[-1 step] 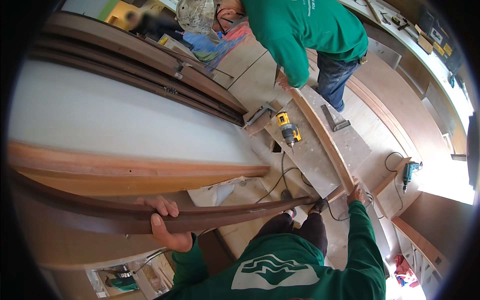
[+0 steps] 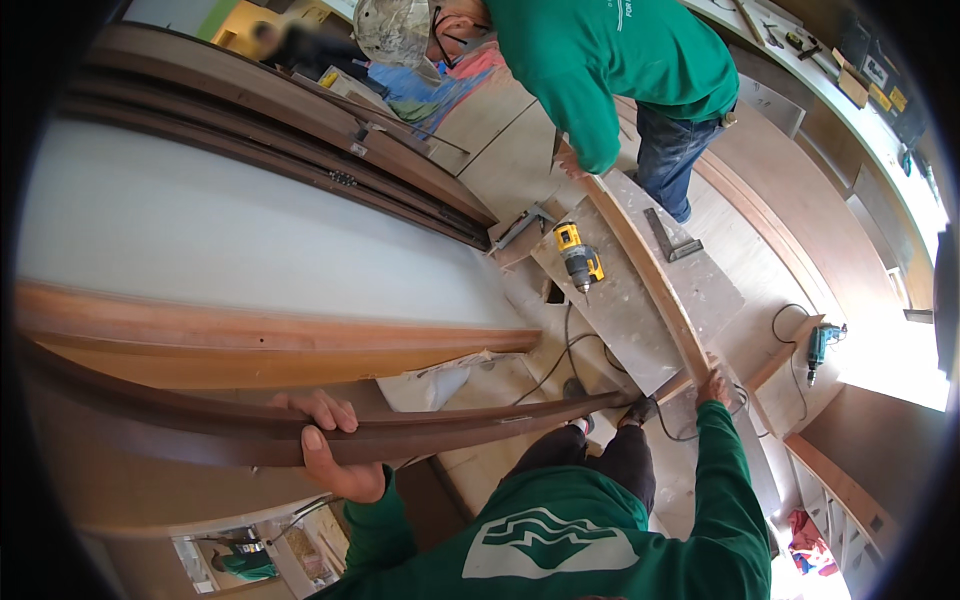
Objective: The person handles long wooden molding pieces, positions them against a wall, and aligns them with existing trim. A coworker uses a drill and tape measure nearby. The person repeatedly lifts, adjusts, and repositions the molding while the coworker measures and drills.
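Observation:
My left hand [image 2: 335, 455] grips a long, curved dark brown profile [image 2: 455, 425], fingers over it and thumb against its near side. My right hand [image 2: 713, 388] holds the near end of a pale wooden strip [image 2: 648, 280], which lies lengthwise across a stained board [image 2: 710, 295]. A co-worker in a green top [image 2: 600, 60] bends over the far end, a hand [image 2: 572, 163] on the strip. A yellow-and-black cordless drill [image 2: 577, 258] lies left of the strip, and a metal square [image 2: 667, 240] lies right of it.
A white panel with wooden edging [image 2: 250, 230] and dark frame pieces [image 2: 290, 150] occupy the left. A teal drill [image 2: 822, 348] with a looping cord sits at right. A counter with tools [image 2: 830, 90] runs along the upper right. Another person [image 2: 300, 55] is in the back.

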The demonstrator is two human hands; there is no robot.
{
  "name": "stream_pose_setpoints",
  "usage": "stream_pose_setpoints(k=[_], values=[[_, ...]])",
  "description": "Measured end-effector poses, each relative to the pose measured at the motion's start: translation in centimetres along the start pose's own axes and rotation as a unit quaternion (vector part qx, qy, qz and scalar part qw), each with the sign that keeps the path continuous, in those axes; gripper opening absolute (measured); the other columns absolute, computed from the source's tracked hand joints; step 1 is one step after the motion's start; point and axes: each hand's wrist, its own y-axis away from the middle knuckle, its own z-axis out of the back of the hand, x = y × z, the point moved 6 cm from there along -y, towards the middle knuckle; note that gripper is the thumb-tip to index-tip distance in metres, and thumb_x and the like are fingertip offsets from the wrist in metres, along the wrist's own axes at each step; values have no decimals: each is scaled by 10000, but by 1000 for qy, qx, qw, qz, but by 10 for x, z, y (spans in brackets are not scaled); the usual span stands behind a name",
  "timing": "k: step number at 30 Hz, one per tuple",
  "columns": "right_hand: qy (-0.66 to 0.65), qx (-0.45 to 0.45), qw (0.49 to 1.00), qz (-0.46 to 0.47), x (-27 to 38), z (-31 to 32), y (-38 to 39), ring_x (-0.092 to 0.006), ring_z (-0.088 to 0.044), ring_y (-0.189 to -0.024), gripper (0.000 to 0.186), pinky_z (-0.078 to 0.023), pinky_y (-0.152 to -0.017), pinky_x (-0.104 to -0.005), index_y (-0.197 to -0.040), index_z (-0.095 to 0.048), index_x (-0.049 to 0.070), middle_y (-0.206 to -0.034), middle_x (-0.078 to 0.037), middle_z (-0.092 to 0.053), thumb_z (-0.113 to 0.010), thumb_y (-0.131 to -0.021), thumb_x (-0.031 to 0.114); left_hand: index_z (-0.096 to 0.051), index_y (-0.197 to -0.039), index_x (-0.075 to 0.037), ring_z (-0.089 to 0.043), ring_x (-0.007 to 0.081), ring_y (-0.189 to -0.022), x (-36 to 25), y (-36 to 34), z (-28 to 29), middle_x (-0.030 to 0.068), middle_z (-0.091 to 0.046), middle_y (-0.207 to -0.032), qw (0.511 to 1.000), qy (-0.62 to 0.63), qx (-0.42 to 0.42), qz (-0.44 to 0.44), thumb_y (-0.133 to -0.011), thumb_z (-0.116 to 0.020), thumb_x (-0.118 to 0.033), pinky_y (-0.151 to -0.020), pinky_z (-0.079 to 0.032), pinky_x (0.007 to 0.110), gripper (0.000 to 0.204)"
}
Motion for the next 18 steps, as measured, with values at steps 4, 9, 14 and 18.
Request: stream_pose_setpoints(k=[4, 9, 14, 18], values=[[3, -7, 1000, -10, -1, -7, -3, -319, -528, -1401, 822, -480, -1067, -596, -1601, -311, 187, -1552, -107, -490, -757, -912, 208, -420, -1408, 13, -476, 140, -725, -2, 0, -4, 61, -507, -902, 1000, 1, 19, -1, -922, -637, -323, -645, -412, 282, 630], [-17, -35, 999, -25, 3, 6, -12, -331, -568, -1355, 730, -497, -1027, -592, -1486, -406, 193, -1454, -108, -569, -818, -883, 209, -435, -1410, 9, -475, 121, -739, 3, -4, -15, 42, -481, -907, 999, -2, 29, -14, -956, -586, -319, -651, -399, 273, 580], [-30, -45, 999, -6, 3, 3, -18, -339, -597, -1318, 706, -501, -1020, -587, -1428, -446, 187, -1385, -105, -616, -852, -851, 216, -425, -1372, 12, -479, 138, -695, 5, -4, -20, 54, -499, -867, 1000, 8, -7, -7, -911, -648, -310, -623, -419, 273, 605], [-35, -36, 999, -10, -1, -3, -21, -363, -579, -1343, 716, -491, -1046, -591, -1416, -451, 154, -1421, -136, -596, -870, -839, 211, -423, -1364, 13, -480, 140, -688, 4, -5, -26, 55, -505, -866, 1000, 0, 13, -25, -915, -641, -303, -618, -422, 275, 591]])
